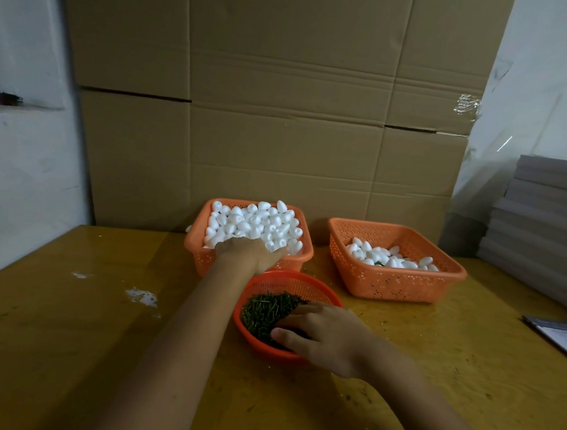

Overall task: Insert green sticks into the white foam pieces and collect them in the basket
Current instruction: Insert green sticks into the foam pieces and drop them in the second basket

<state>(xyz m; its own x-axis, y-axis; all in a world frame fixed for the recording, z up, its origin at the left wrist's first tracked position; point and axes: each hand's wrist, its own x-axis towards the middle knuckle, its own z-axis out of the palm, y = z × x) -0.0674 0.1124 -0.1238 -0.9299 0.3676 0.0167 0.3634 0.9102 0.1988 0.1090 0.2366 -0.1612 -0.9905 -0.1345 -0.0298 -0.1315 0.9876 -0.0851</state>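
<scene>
Both hands are down in their supplies. The left hand (253, 254) reaches forward into the left basket (197, 230), which is heaped with foam pieces (256, 221). Its fingers are buried among them, so we cannot tell whether it holds a piece or not. The right hand (327, 337) lies nearer to us, over the round bowl (289, 275) of sticks (268, 308). Its fingers are spread on the heap with the thumb apart from the forefinger, and we see no stick pinched.

The bowl stands just in front of the left basket, so the two hands are close, the left one beyond and a little to the left of the right one. We judge that the piece and the stick should meet in the space above the bowl.

The sticks point in many directions, so the one that is picked will probably need turning until its end faces the piece.

The right basket (399, 285), with a few pieces (390, 257) in it, stands on the table (75, 335) beyond and to the right of the bowl. The right hand is the nearer one to it.
</scene>
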